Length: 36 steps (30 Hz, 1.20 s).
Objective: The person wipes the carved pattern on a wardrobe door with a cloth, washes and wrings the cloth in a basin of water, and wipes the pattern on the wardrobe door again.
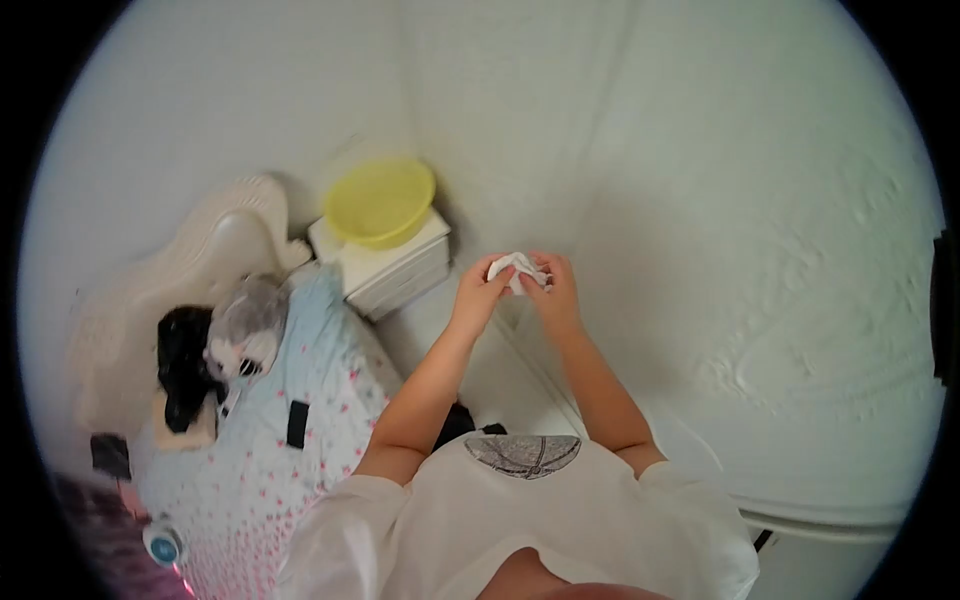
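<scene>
In the head view, a crumpled white cloth (516, 266) lies directly between the left hand (478, 291) and the right hand (562, 293), its longer spread running across from one to the other. Both hands grip it with bent fingers and thumbs, neither clearly nearer. It appears held in the air, off any surface. Beyond the left hand, a yellow basin (378, 203) sits on a white cabinet (405, 287); nearer the body on that side is a flower-patterned bed (338, 395). A pale, bare-looking surface (800, 290) spreads right of the hands.
</scene>
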{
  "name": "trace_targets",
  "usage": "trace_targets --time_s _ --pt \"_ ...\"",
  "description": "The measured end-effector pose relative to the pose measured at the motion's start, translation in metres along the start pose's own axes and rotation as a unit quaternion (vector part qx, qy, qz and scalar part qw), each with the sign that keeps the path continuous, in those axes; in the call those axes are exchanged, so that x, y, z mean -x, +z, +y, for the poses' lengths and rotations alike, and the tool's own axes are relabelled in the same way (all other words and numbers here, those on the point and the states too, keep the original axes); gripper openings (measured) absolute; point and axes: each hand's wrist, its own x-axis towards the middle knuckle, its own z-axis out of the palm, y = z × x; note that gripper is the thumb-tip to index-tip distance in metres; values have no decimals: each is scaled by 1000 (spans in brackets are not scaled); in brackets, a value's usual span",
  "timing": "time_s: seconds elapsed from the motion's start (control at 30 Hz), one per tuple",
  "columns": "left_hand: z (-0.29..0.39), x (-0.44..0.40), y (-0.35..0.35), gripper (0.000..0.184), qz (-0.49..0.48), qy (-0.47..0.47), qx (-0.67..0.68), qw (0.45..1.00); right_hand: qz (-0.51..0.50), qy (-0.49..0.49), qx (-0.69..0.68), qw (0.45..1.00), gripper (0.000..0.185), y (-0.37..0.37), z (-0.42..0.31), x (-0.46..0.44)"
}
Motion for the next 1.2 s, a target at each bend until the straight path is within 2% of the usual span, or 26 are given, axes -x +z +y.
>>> trace_targets --time_s 0.07,0.17,0.27,0.4,0.5,0.57,0.67,0.77,0.87,0.97,1.07,1.1,1.13,1.2 --pt "14 -1 -37 25 60 -19 13 998 -52 50 -106 992 27 42 6 -10" --pt "31 0 -86 27 116 -16 14 993 -206 129 -213 946 28 97 13 -31" --pt "37 -19 -152 30 139 38 -55 988 -276 161 -248 914 27 158 -3 -56" --pt "60 -42 -226 30 157 45 -154 974 -309 195 -297 882 24 233 6 -85" --pt "77 -55 -260 24 184 38 -75 979 -302 212 -312 875 23 275 -1 -110" --pt "82 -71 -281 22 211 25 -94 973 -287 207 -335 873 24 296 -2 -125" --pt "80 -93 -296 18 226 0 -75 971 -308 221 -295 877 24 311 0 -146" --pt "69 -128 -316 16 239 -35 -66 968 -336 185 -258 887 25 329 9 -174" --pt "50 -173 -340 18 234 -45 -59 969 -335 17 -166 927 26 357 37 -201" --pt "36 -214 -357 23 226 -70 -66 969 -367 13 -170 914 27 389 72 -231" --pt "41 -261 -368 29 228 -106 -146 957 -445 122 -172 870 18 410 100 -267" --pt "42 -272 -369 32 226 -122 -184 949 -440 123 -174 873 17 415 103 -277" --pt "35 -284 -372 40 244 -88 -235 937 -436 123 -175 874 17 420 108 -286" --pt "-3 -311 -394 45 250 -10 -268 930 -434 138 -157 876 16 430 115 -305"
